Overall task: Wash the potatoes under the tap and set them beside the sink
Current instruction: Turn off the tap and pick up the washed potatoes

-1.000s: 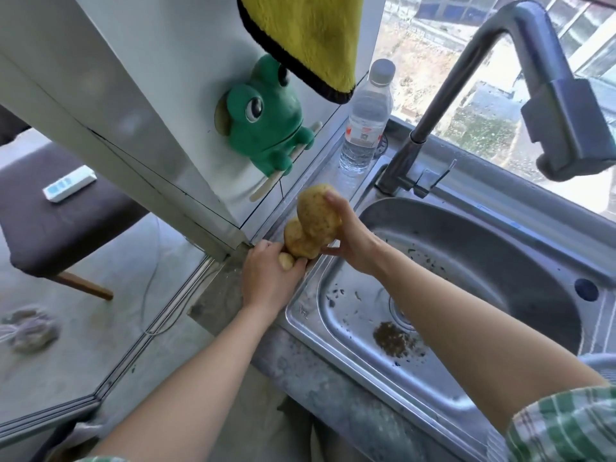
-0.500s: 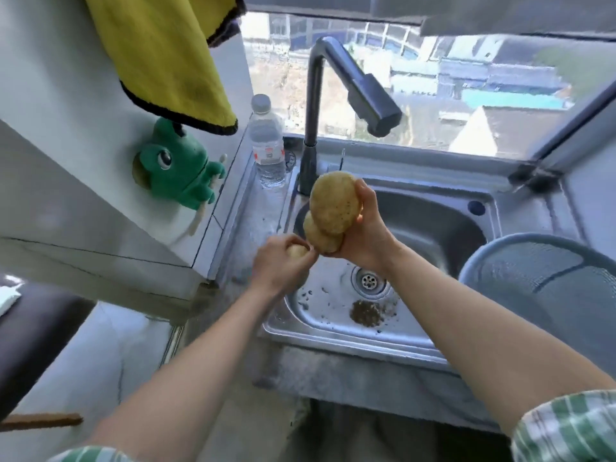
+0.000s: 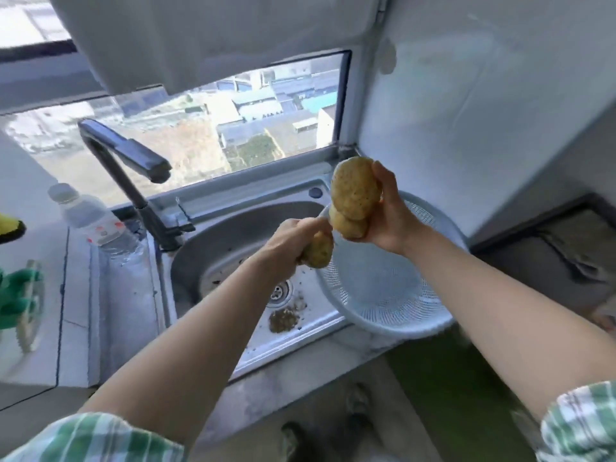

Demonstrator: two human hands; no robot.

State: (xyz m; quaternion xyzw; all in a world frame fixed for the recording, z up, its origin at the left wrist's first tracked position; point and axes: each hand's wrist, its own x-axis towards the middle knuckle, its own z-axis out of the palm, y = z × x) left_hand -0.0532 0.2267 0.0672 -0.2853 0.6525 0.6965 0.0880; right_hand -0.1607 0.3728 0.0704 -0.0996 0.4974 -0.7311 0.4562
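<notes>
My right hand [image 3: 390, 211] holds two potatoes stacked together, a large potato [image 3: 354, 188] on top and a smaller potato [image 3: 348, 225] below it, above the far rim of a pale blue colander [image 3: 393, 295]. My left hand [image 3: 288, 240] grips a small potato [image 3: 318, 251] over the steel sink's [image 3: 216, 248] right side, by the colander's left rim. The dark tap [image 3: 133, 155] stands at the back left of the sink, and no water is visibly running.
The colander sits partly over the sink's right end and the counter. Dirt lies near the drain [image 3: 278, 291]. A plastic water bottle [image 3: 93, 218] stands left of the tap. A green frog holder [image 3: 18, 295] hangs on the left wall. A window is behind the sink.
Both hands have carried their potatoes to the right, from the sink's left side to the colander. The view has swung right with them.
</notes>
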